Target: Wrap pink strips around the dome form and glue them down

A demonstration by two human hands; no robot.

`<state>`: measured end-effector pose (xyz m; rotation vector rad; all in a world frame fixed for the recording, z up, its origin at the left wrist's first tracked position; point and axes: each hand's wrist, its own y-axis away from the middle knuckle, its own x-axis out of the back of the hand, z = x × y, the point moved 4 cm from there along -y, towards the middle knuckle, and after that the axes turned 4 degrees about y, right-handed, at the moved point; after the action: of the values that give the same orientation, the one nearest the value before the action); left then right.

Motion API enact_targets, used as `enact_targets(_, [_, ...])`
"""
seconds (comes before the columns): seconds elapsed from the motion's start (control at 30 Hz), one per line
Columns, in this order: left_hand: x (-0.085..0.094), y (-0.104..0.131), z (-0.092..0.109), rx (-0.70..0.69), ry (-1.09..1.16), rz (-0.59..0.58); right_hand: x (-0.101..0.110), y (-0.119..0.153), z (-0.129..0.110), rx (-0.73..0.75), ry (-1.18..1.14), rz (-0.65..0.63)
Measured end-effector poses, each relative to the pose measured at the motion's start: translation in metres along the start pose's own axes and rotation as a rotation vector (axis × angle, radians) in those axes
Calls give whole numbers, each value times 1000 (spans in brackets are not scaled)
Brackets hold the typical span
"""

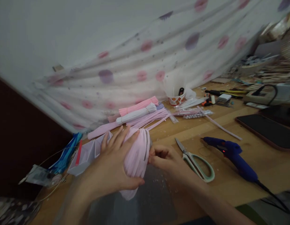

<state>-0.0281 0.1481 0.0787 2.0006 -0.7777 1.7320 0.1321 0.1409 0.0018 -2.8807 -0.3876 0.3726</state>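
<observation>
Left hand (pixel 112 162): open wide, fingers spread over the upper left of the rounded pale-pink piece of lengthwise strips (pixel 137 153), thumb across its lower front, steadying it without closing round it.
Right hand (pixel 167 157): mostly closed, fingers curled, thumb and forefinger brought together at the piece's right edge; whether a strip end is pinched there cannot be told.
Pink piece: between the two hands, above the dark grey flat mat (pixel 133 211); a narrow grey gap shows between strips near the right fingertips.
Scissors: steel-bladed scissors with pale green-and-white handles (pixel 198 162), just beyond the right hand to its right, blades slightly parted.
Glue gun: blue glue gun with a black cord (pixel 236 159), farther right of the right hand, a small red light lit on its side.
Strip bundles: pink bundle (pixel 137 106), white bundle (pixel 137 113) and loose lilac-pink strips (pixel 147 120), beyond the left hand's fingertips.
Tray: white divided tray (pixel 85 157) with a red stick (pixel 78 153) on it, left of the left hand; blue strips (pixel 67 153) lie farther left.
Phone: black flat phone (pixel 267 131), well to the right of the right hand, beyond the glue gun.
</observation>
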Motion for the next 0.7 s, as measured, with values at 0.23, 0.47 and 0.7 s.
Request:
enact_targets(0.23, [7,6,15,-47,-9,134,-5,-3,-7,0,-2,-144])
enact_targets(0.47, [11,4,14,-131,55,109,-6,-6,-11,-5,30,-212])
enact_targets(0.7, [9,6,10,-113,125,116,-6,-10,-12,3,60,-255])
